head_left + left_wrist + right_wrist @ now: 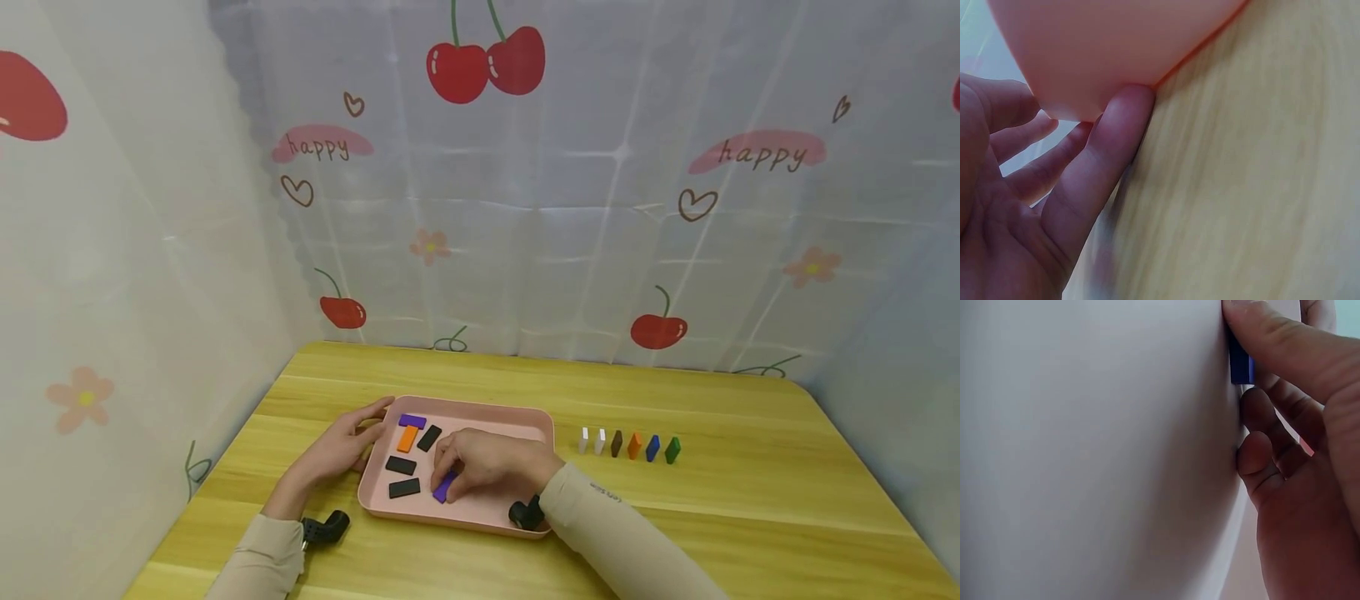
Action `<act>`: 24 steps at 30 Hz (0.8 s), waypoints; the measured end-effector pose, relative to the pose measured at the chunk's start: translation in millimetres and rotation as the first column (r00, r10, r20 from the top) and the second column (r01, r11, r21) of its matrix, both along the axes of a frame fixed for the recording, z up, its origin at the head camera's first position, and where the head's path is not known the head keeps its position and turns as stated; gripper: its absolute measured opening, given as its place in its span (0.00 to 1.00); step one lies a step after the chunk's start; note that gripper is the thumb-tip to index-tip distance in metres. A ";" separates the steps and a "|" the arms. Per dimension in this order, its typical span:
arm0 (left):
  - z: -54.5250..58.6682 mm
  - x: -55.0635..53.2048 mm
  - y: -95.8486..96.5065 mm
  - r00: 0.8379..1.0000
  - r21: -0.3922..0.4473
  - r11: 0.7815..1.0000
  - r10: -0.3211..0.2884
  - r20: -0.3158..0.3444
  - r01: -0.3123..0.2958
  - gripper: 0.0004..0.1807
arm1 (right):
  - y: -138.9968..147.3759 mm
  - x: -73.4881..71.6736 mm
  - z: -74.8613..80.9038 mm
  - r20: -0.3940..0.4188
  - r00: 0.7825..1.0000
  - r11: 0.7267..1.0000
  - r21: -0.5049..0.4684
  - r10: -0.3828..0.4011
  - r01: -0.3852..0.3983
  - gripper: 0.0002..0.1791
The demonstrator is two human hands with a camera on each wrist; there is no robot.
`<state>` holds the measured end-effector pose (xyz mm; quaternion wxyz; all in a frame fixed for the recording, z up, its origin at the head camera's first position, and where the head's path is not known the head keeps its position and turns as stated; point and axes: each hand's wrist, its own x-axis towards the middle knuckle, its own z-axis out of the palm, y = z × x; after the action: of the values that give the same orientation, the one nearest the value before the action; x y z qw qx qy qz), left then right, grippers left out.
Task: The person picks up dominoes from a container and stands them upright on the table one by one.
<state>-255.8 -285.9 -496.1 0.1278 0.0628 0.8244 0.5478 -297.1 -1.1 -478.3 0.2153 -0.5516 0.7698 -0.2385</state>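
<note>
Inside the pink tray (480, 521), my right hand (480, 460) pinches a purple domino (444, 487) close to the tray floor. The right wrist view shows the same domino (1241, 361) as dark blue, beside the thumb with the fingers behind it. My left hand (341, 446) rests against the tray's left side, fingers stretched toward the far left corner. Its thumb (1129, 112) touches the outer wall in the left wrist view. Left of my right hand lie another purple domino (412, 421), an orange domino (407, 439) and several black dominoes (404, 487).
Right of the tray, several dominoes stand upright in a row, from a white domino (584, 440) to a green domino (672, 450). The yellow wood-grain table (750, 500) meets a printed curtain (525, 275) at the back. Black wrist cameras sit on both wrists.
</note>
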 end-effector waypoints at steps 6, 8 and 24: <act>0.7 0.5 0.0 1.000 0.008 1.000 -0.014 0.005 0.014 0.30 | 0.2 0.7 0.5 -0.005 1.000 1.000 -0.006 -0.007 0.007 0.10; 0.7 0.5 0.2 1.000 0.016 1.000 -0.021 0.006 0.021 0.30 | 0.5 0.8 0.6 -0.017 1.000 1.000 -0.004 -0.010 0.010 0.10; -0.5 -0.6 -0.6 1.000 0.023 1.000 -0.021 0.008 0.020 0.29 | 13.0 2.0 15.9 0.028 0.987 0.988 -0.005 -0.157 0.157 0.06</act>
<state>-256.3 -286.5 -496.5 0.1363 0.0704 0.8167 0.5563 -295.2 11.8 -462.4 0.2044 -0.4865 0.8070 -0.2651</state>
